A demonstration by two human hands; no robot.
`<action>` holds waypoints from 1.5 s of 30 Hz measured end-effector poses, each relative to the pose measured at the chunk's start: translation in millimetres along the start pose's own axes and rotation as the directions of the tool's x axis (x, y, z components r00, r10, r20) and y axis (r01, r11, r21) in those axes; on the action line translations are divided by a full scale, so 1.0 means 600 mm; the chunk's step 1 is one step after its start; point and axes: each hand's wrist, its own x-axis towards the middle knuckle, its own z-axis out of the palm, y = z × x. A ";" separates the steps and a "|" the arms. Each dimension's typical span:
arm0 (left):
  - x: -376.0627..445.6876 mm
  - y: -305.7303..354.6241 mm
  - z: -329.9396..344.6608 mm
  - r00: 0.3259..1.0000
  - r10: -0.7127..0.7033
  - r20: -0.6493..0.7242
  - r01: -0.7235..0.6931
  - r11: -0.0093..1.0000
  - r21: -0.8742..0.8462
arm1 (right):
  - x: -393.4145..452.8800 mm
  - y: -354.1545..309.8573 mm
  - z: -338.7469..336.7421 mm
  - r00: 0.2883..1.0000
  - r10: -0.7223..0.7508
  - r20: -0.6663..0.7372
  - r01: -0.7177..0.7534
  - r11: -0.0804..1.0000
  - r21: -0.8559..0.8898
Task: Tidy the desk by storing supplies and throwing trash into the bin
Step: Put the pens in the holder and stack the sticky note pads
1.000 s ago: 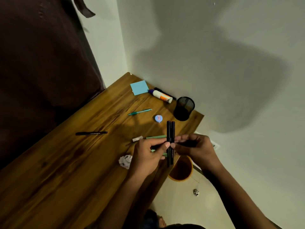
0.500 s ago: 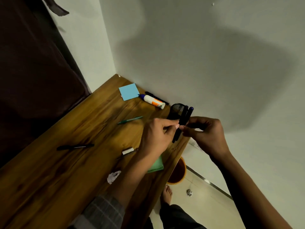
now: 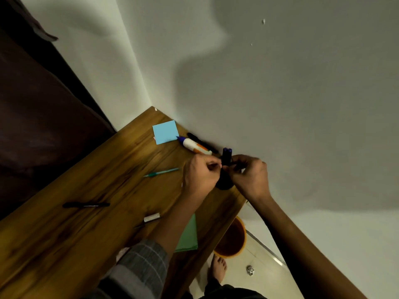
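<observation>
Two black markers (image 3: 227, 157) stand upright, their blue-tipped ends up, over the black mesh pen holder (image 3: 224, 184), which my hands mostly hide. My left hand (image 3: 200, 178) pinches the markers from the left and my right hand (image 3: 248, 175) grips them from the right, at the desk's far right edge by the wall. An orange bin (image 3: 232, 240) stands on the floor below the desk edge.
On the wooden desk (image 3: 64, 244) lie a blue sticky pad (image 3: 165, 132), a glue bottle (image 3: 195, 146), a black pen (image 3: 199, 139) behind it, a teal pen (image 3: 162, 173), a black marker (image 3: 86, 205), a small white piece (image 3: 151, 218) and green paper (image 3: 189, 236). A crumpled wad (image 3: 250, 270) lies on the floor.
Both hands have carried the two markers from mid-desk to the pen holder and turned them upright over it. The camera view has swung left and down.
</observation>
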 end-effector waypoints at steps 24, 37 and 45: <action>-0.216 -0.123 -0.090 0.843 -0.438 -0.313 0.429 0.897 -0.101 | -0.023 -0.047 0.048 0.926 -0.249 0.285 0.226 0.968 0.112; -0.328 -0.225 -0.231 0.532 -0.598 -0.599 0.605 0.764 -0.225 | -0.047 -0.176 0.228 0.743 -0.403 0.535 0.405 0.906 0.122; -0.174 -0.364 -0.320 0.388 -0.783 -0.485 0.703 0.592 -0.394 | 0.016 -0.196 0.229 0.825 -0.370 0.427 0.407 0.913 0.006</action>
